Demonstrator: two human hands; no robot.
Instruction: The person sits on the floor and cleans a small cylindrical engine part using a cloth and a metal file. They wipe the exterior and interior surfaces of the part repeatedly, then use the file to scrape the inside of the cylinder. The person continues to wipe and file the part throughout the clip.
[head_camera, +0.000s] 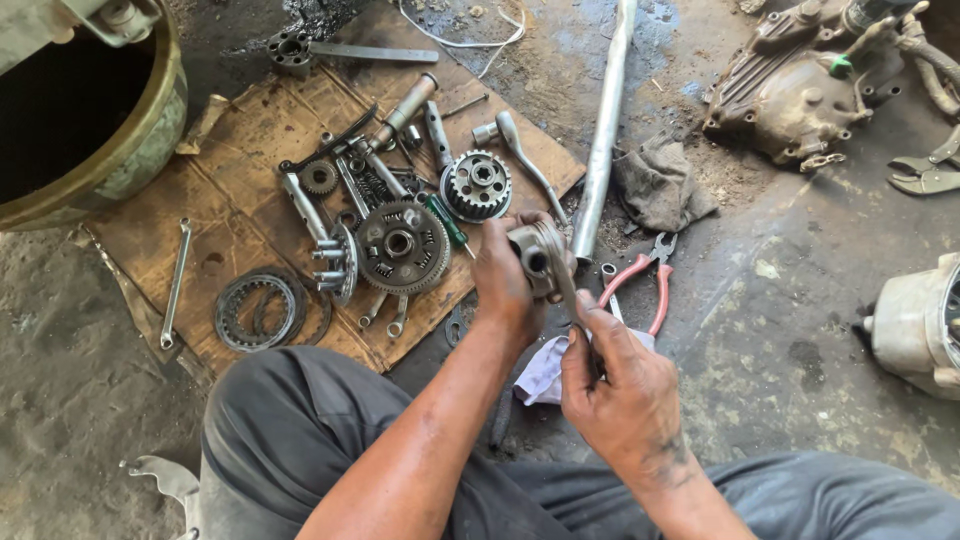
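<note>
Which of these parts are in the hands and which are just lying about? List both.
In hand:
left hand grips the piston
right hand holds the connecting rod

Lying about:
red-handled pliers
grey rag
clutch gear
sprocket hub
steel pipe
spanner on the cardboard

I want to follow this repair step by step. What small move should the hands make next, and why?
Probably the right hand should turn or push its thin tool a little further into the piston. The left hand already grips the piston steady, and the tool's tip seems to rest at its side hole.
</note>
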